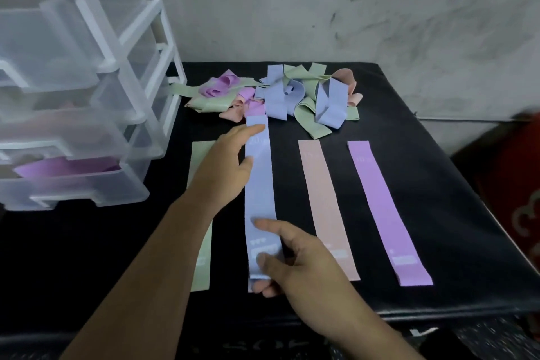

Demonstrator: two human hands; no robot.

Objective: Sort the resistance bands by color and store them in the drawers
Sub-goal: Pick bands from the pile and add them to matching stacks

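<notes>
While my right hand (295, 260) pinches the near end of the blue band (260, 193), thumb on top and fingers curled underneath, my left hand (228, 166) lies with straight fingers on its far end, touching the left edge and gripping nothing. This band lies flat on the black table (438, 184) with its long axis running straight away from me, one end at each hand.

Parallel to it lie three more flat strips. A green band (201, 272) sits just to the left, mostly hidden under my left forearm. A pink band (327, 207) lies to the right, and a purple band (385, 210) beyond that. They are apart from one another. Past their far ends, a tangled pile (280, 96) of bands in the same four colours waits unsorted.

On the left edge of the table stands the drawer unit (96, 38), so my left hand is the nearer one to it. Its lowest drawer (87, 187) is pulled out, with a purple strip (67, 168) inside. I judge the blue band must travel leftward, across the green one, and probably be folded along its length to fit.

Near the blue band's far end I can read a white "20"; the small letters after it are too blurred. A white printed block under my right thumb is unreadable, as is the print on the pink and purple bands.
</notes>
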